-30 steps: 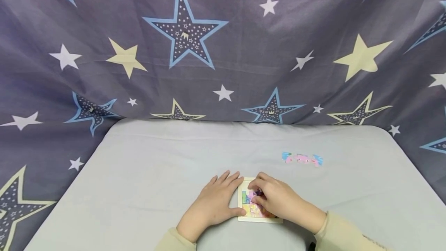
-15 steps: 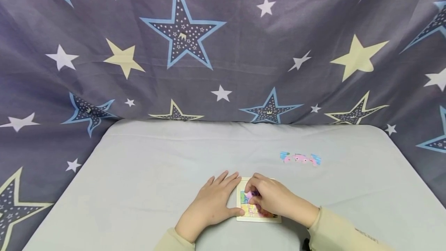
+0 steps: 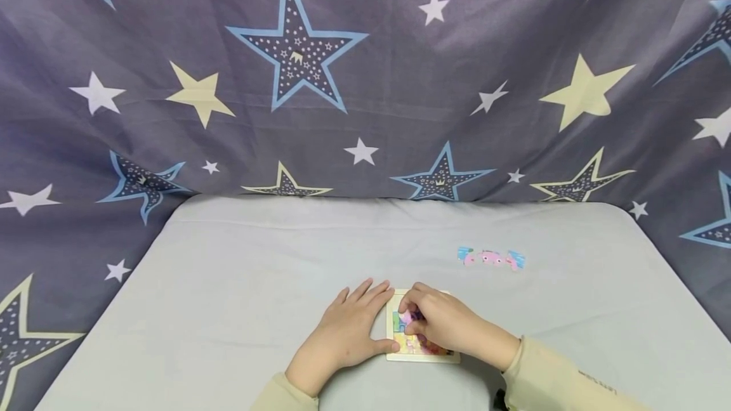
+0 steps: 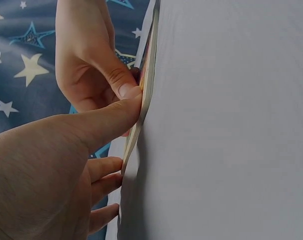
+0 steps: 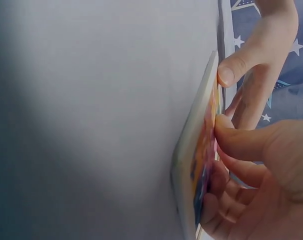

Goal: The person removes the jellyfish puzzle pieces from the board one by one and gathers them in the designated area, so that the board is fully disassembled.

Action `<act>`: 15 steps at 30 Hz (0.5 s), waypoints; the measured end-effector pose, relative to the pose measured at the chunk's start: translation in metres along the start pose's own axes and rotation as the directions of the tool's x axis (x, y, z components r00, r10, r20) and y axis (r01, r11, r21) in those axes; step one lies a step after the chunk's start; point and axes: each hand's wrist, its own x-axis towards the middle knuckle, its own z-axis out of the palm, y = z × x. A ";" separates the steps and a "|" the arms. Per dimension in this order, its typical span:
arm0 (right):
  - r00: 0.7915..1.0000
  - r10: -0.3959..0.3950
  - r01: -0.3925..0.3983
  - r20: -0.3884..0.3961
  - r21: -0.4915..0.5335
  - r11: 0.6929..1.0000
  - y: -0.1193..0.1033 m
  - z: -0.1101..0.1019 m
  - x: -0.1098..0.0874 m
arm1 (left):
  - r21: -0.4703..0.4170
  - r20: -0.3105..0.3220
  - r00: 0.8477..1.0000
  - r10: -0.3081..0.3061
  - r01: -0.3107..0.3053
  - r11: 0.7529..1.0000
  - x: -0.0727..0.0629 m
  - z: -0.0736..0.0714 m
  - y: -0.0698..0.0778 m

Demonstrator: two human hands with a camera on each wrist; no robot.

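Note:
A small jigsaw puzzle in a cream-coloured tray lies on the grey cloth. My left hand is spread at its left side, the thumb resting on the left rim and the fingertips at the upper left corner. Over the tray, my right hand has thumb and index finger bent together around a pink puzzle piece among the fitted ones. Yellow and green pieces show beside it; the right part of the picture is hidden under that hand. In the right wrist view the right fingers touch the puzzle's face.
Beyond the tray, to the right, several loose puzzle pieces in pink and blue lie in a row. A dark curtain with stars hangs behind the grey-covered surface. Something small and black is by the right sleeve.
My right thumb and index finger have shifted slightly left on the tray, onto the pink piece. The left hand keeps its place on the rim. The whole view has drifted a little.

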 end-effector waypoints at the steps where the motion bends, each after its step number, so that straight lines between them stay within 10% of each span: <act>1: 1.000 0.006 -0.006 0.001 0.005 1.000 -0.001 0.000 0.000 | 0.002 -0.002 1.000 0.000 0.000 1.000 0.000 0.000 0.000; 15: 0.999 0.047 -0.047 0.014 0.012 0.999 -0.006 -0.001 0.006 | -0.003 -0.007 1.000 -0.013 0.013 1.000 0.000 0.000 0.000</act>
